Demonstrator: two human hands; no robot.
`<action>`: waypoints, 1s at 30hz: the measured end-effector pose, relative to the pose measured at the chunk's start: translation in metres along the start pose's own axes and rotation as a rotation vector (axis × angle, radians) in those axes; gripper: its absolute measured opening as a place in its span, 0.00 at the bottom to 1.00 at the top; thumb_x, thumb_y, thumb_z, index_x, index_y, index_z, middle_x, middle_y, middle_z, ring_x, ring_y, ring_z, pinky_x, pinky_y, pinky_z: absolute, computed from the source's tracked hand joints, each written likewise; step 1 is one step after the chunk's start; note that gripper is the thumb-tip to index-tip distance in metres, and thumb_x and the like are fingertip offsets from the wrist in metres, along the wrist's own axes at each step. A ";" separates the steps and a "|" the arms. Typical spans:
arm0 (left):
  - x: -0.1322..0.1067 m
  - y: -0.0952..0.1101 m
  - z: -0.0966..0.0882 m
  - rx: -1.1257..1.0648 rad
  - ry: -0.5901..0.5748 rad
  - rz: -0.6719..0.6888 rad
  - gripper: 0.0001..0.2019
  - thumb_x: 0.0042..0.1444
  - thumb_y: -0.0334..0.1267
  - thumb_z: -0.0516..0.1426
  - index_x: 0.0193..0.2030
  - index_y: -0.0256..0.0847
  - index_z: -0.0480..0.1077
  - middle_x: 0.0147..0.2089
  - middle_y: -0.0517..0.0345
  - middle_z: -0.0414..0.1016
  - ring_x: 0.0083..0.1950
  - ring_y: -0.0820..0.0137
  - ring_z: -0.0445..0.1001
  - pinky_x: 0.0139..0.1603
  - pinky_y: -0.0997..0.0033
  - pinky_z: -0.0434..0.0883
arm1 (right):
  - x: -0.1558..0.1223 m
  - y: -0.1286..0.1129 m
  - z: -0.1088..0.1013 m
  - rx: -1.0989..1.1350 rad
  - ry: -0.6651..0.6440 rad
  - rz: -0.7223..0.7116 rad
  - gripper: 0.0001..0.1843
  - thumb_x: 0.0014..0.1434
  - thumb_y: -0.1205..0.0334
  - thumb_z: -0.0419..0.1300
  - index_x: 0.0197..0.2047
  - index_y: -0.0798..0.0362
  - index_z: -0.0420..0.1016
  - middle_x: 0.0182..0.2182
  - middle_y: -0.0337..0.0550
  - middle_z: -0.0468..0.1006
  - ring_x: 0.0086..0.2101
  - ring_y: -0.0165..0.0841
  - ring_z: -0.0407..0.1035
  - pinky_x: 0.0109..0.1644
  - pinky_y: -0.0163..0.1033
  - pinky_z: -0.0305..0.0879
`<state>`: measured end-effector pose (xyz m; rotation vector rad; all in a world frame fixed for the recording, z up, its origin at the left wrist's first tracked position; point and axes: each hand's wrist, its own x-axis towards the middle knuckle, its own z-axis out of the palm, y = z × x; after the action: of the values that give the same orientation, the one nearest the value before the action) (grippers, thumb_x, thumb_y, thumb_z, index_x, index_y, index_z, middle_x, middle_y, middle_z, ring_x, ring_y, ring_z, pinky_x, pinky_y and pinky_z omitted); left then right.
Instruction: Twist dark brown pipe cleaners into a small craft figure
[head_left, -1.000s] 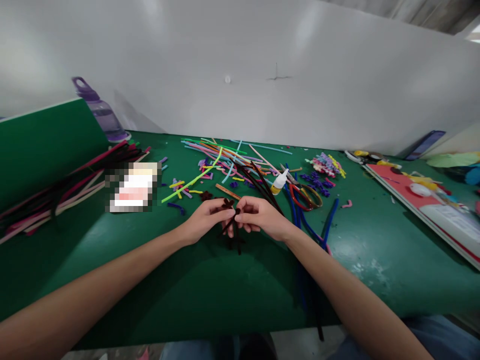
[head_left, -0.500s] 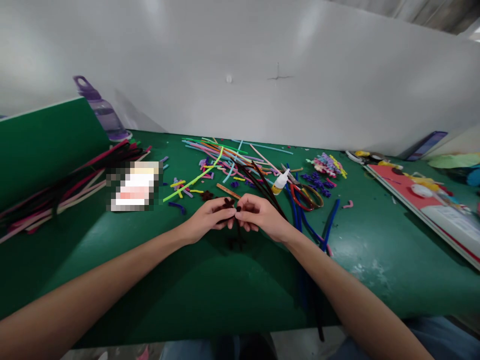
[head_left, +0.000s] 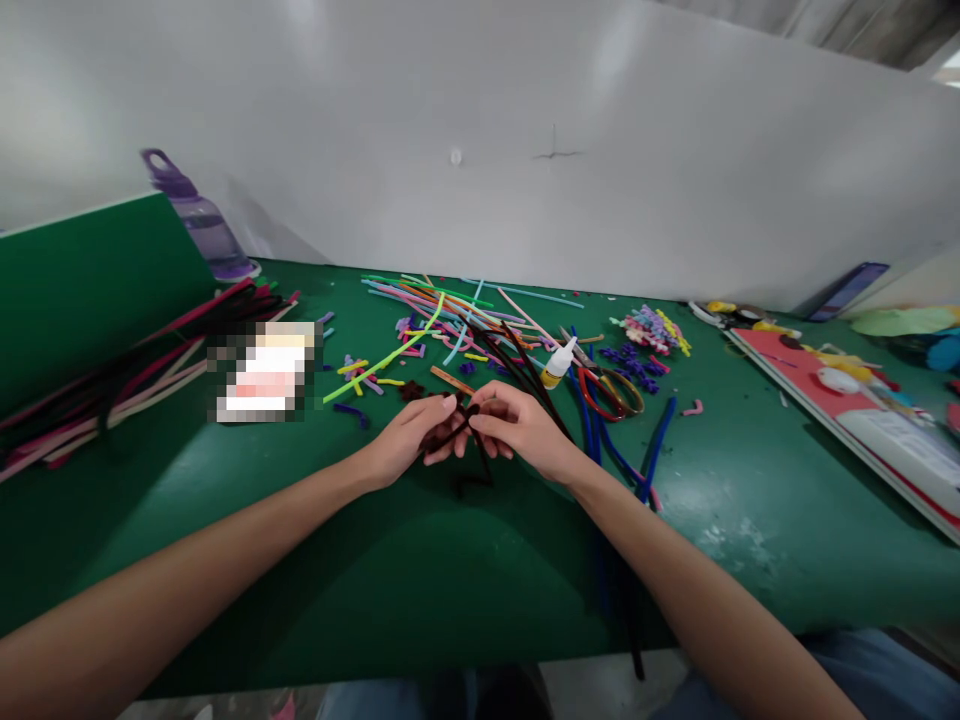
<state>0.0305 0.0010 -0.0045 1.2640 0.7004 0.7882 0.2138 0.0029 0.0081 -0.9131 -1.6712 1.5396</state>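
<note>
Between my hands is a dark brown pipe cleaner [head_left: 480, 445], bent into loops, with one length hanging down toward the table. My left hand [head_left: 415, 432] pinches it from the left, thumb on top. From the other side my right hand [head_left: 517, 422] grips it near the crossing of the loops, thumb and forefinger pressed together. My fingers hide part of the bent piece. Just beyond my left hand lies a small brown pipe-cleaner shape [head_left: 411, 390], beside a flat wooden strip [head_left: 451, 381].
Past my right hand stand a white glue bottle [head_left: 559, 364] and red-handled scissors [head_left: 606, 393]. Loose coloured pipe cleaners [head_left: 420, 300] spread behind. Blue ones [head_left: 661, 440] lie at right, near a red-and-white board [head_left: 810, 390]. A purple bottle [head_left: 210, 235] stands at back left.
Both hands have shifted slightly on the brown pipe cleaner. My left fingers have moved along it, and more of its looped length now shows between the hands.
</note>
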 end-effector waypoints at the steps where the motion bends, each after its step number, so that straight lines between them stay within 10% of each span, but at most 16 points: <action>1: 0.000 0.000 0.000 0.022 0.000 0.006 0.18 0.61 0.47 0.49 0.30 0.33 0.66 0.24 0.57 0.68 0.18 0.79 0.59 0.16 0.78 0.52 | 0.000 0.000 0.000 -0.002 -0.001 -0.001 0.08 0.56 0.60 0.57 0.39 0.52 0.64 0.22 0.33 0.69 0.18 0.24 0.60 0.17 0.28 0.52; 10: -0.001 0.000 -0.002 0.079 0.013 0.006 0.08 0.57 0.38 0.56 0.31 0.34 0.66 0.23 0.61 0.68 0.19 0.80 0.60 0.17 0.80 0.55 | -0.004 -0.006 -0.002 -0.145 -0.015 -0.059 0.07 0.58 0.60 0.55 0.40 0.51 0.64 0.24 0.35 0.68 0.21 0.26 0.62 0.23 0.31 0.58; 19: -0.002 -0.001 -0.002 0.069 0.042 -0.037 0.10 0.54 0.37 0.57 0.26 0.35 0.65 0.18 0.63 0.65 0.18 0.78 0.63 0.17 0.79 0.60 | -0.009 -0.005 -0.009 -0.879 0.021 -0.442 0.11 0.64 0.61 0.49 0.44 0.52 0.70 0.38 0.45 0.75 0.38 0.34 0.68 0.41 0.37 0.60; 30: -0.003 -0.001 -0.001 0.114 0.006 -0.015 0.12 0.58 0.40 0.55 0.27 0.36 0.64 0.18 0.64 0.65 0.18 0.78 0.64 0.19 0.79 0.62 | -0.010 -0.004 -0.010 -1.306 -0.015 -0.562 0.18 0.67 0.62 0.42 0.42 0.55 0.72 0.30 0.45 0.73 0.31 0.32 0.65 0.32 0.36 0.53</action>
<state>0.0279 -0.0009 -0.0060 1.3580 0.7675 0.7492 0.2275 -0.0001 0.0125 -0.8393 -2.6166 -0.0610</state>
